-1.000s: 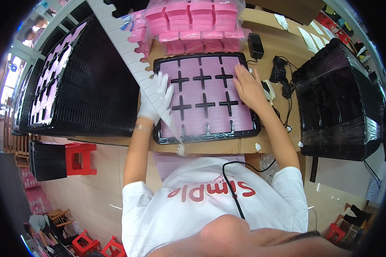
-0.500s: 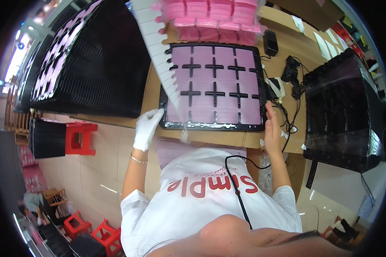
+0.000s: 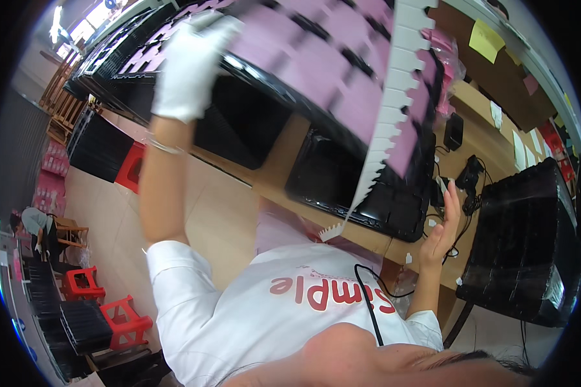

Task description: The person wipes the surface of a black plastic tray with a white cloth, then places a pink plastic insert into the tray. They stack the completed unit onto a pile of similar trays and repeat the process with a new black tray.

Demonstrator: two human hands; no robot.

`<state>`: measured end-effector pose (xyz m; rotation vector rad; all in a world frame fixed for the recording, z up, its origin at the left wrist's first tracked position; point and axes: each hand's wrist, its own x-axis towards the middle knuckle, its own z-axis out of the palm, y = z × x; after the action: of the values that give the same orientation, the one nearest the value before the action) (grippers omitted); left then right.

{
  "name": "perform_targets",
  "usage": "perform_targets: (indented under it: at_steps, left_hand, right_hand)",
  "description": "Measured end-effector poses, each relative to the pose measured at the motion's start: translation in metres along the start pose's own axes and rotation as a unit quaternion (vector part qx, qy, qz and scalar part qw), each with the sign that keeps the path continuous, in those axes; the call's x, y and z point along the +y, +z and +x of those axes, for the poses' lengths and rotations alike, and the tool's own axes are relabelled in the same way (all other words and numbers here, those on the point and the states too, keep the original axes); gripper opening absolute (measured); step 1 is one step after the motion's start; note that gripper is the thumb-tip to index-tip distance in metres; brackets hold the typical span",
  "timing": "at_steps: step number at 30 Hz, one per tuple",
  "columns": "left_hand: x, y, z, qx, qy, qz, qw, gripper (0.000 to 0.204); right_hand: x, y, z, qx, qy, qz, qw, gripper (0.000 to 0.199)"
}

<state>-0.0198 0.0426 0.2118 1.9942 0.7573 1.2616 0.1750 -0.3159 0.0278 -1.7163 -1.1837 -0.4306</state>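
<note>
Left hand (image 3: 190,64), in a white glove, is raised high with fingers curled over the near-left edge of a black tray (image 3: 316,71) filled with pink pieces; the grip is closed on that edge. The tray is lifted clear of the tabletop (image 3: 284,155) and tilted steeply, its pink-filled face turned toward the camera. It is blurred, so the individual pink pieces cannot be told apart.

Right hand (image 3: 447,222), bare, is below and to the right of the lifted tray, fingers extended and loosely together, palm open. It sits at the right end of a second black tray (image 3: 342,184) lying flat on the tabletop directly beneath the lifted one; whether it touches that tray cannot be told.

A white notched strip (image 3: 387,122) hangs down in front of the lifted tray, its lower end reaching the front edge of the tabletop.

To the right of the lifted tray stands a stack of black trays (image 3: 529,245). To the left of the lifted tray, further black tray stacks (image 3: 103,138) stand beside a red stool (image 3: 132,169). Far below and left of the lifted tray, another person (image 3: 35,226) bends over near more red stools (image 3: 126,319).
</note>
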Motion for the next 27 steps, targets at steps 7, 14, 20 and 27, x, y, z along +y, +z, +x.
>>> perform_targets:
  at_steps: [7, 14, 20, 27]
  left_hand:
    - [-0.085, -0.255, 0.151, 0.052, 0.022, 0.106, 0.993, 0.037]
    - [-0.191, -0.301, 0.182, 0.137, -0.137, -0.136, 0.972, 0.029]
    - [-0.182, -0.289, 0.187, -0.008, -0.149, 0.577, 0.803, 0.069]
    - [-0.023, -0.062, 0.060, -0.196, 0.139, 0.182, 0.953, 0.049]
  right_hand:
    - [0.004, 0.013, -0.016, -0.021, 0.078, 0.056, 0.995, 0.051]
    - [-0.001, 0.023, -0.018, -0.038, 0.100, 0.058, 0.993, 0.048]
    - [-0.002, 0.023, -0.014, -0.052, 0.088, 0.040, 0.994, 0.048]
    - [-0.005, 0.032, 0.002, -0.086, 0.064, 0.022, 0.994, 0.046]
